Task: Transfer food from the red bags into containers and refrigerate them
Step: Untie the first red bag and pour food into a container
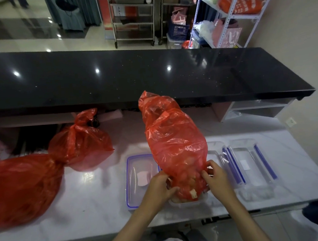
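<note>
A red plastic bag is turned mouth-down over a clear container on the white counter. Pale food pieces show at the bag's mouth, inside the container. My left hand grips the bag's lower left edge. My right hand pinches its lower right edge. A blue-rimmed lid lies just left of the container. Two more knotted red bags lie to the left, a big one and a smaller one.
Clear containers with blue clip lids stand to the right of my hands. A raised black countertop runs across behind the white counter. Metal racks and a white shelf unit stand beyond.
</note>
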`<state>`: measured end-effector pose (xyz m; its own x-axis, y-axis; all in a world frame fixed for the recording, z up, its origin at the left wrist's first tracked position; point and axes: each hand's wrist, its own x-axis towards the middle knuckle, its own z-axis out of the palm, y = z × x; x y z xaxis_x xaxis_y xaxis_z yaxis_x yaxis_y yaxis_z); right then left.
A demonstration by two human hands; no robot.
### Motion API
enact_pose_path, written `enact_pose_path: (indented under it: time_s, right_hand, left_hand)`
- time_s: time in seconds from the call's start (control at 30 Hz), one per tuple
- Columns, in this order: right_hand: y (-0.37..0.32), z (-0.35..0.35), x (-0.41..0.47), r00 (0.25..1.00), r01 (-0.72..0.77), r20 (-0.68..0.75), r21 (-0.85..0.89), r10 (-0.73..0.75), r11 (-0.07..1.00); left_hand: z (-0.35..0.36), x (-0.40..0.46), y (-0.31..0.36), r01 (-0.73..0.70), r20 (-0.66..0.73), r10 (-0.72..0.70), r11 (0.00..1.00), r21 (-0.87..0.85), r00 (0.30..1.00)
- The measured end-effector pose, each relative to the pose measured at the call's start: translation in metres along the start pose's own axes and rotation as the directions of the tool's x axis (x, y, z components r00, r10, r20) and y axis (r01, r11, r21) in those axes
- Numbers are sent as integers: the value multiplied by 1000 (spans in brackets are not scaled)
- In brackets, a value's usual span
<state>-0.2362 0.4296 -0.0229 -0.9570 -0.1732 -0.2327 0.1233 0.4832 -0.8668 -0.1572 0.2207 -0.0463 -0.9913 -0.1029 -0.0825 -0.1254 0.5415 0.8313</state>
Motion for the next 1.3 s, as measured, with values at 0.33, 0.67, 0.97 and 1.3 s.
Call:
enact_pose_path:
  time_s: [0.33, 0.67, 0.97, 1.3]
  right_hand:
    - [0, -8, -4, 955, 66, 293, -69, -43, 995]
    - [0, -5, 4, 983, 31, 183, -40, -23, 999]
    - [-11, -7, 1, 982, 78, 163, 123, -97, 989]
    - [-29, -5, 12, 984, 176, -30, 208, -174, 962]
  left_hand:
    - [-11, 1, 6, 27, -89, -44, 982, -189, 995]
    - [-19, 1, 17, 30, -113, -62, 965, -261, 992]
    - [-28, 2, 26, 8, -163, -62, 951, -311, 985]
    - [-42, 1, 30, -32, -330, -122, 904, -426, 936]
